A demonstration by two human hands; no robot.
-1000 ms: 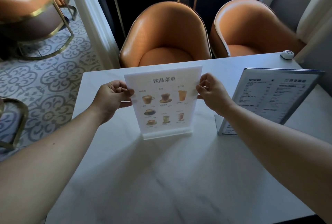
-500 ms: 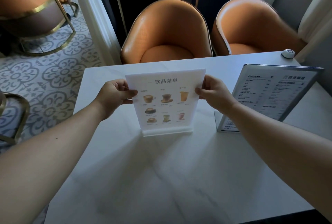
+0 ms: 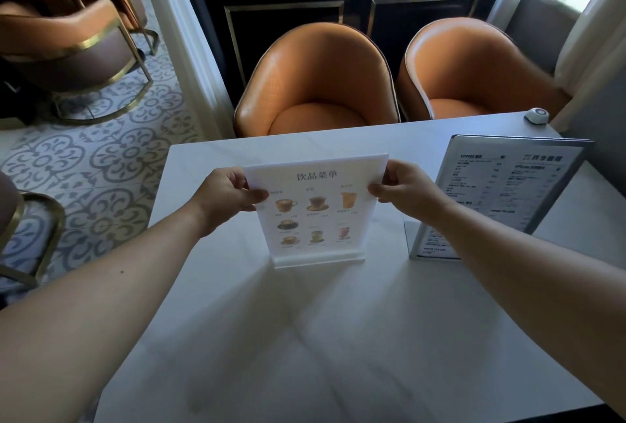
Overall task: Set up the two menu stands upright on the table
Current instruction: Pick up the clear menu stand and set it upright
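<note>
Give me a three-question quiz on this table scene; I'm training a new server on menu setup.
1. True or false: both hands grip the drinks menu stand by its side edges.
2. Which side of it does the grey menu stand occupy: A left, B right?
3. What small object sits at the table's far right corner?

Key: 1 true, left hand and right hand; 2 B; 3 a white round call button.

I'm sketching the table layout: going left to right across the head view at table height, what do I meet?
Left hand → drinks menu stand → right hand → grey menu stand. Each hand pinches a side edge of the drinks menu stand, which stands upright on the table.
</note>
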